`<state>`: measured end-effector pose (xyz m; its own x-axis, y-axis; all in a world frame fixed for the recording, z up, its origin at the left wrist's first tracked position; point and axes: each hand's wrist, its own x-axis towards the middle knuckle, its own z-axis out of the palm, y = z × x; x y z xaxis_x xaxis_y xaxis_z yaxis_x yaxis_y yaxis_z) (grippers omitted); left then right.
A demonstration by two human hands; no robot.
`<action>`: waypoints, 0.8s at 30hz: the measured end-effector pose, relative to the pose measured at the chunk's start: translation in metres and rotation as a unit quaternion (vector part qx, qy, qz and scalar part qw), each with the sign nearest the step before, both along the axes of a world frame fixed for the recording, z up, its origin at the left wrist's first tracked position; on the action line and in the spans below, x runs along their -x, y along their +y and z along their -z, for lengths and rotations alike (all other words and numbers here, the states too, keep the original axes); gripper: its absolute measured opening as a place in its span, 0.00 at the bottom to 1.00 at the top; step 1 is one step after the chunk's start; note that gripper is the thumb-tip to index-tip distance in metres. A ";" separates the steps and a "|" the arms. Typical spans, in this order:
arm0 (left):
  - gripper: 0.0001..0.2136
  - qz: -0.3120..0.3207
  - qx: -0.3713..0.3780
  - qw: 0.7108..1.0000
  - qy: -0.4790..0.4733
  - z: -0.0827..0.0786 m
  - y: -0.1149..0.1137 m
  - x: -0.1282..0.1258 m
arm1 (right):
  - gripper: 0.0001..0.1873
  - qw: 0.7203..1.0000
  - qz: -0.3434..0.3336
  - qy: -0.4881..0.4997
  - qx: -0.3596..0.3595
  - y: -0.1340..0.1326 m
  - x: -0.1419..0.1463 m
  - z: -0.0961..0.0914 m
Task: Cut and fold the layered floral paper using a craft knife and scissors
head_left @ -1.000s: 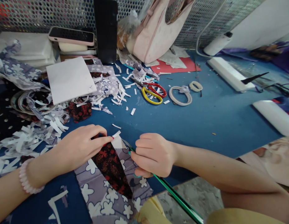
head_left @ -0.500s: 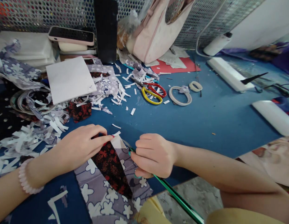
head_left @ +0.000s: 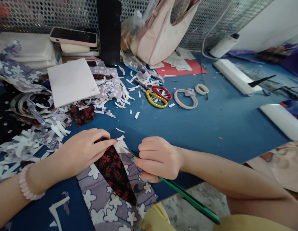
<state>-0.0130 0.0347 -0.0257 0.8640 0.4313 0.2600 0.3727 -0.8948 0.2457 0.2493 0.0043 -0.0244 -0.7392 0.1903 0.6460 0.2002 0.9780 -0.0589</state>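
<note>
A folded piece of lilac paper with white flowers [head_left: 108,200] lies on the blue table [head_left: 211,125] at the near edge. A black strip with red flowers [head_left: 114,171] runs down its middle. My left hand [head_left: 83,150] pinches the top end of that strip, fingers closed on it. My right hand [head_left: 158,158] is closed round a thin green stick [head_left: 192,202], whose tip touches the paper's white top corner [head_left: 120,147]. The stick's long end slants down to the right, past the table edge.
Paper scraps [head_left: 40,134] pile up on the left around a white card [head_left: 70,81]. Yellow-and-red scissors [head_left: 157,96], two tape rings [head_left: 187,98], a phone [head_left: 73,37], a black speaker [head_left: 109,30] and a pink bag [head_left: 161,30] lie farther back. White bars [head_left: 235,77] sit right.
My right hand has shifted slightly and tilted the green stick flatter, so its far end points more to the right. My left hand has stayed where it was.
</note>
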 end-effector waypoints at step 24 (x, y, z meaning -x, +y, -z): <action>0.17 0.003 -0.014 1.000 -0.008 0.004 0.000 0.001 | 0.22 0.994 0.044 0.047 0.083 0.002 -0.001 0.002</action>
<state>-0.0136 0.0351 -0.0295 0.8620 0.4190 0.2853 0.3639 -0.9033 0.2271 0.2508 0.0061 -0.0264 -0.6526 0.3619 0.6657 0.2705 0.9320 -0.2414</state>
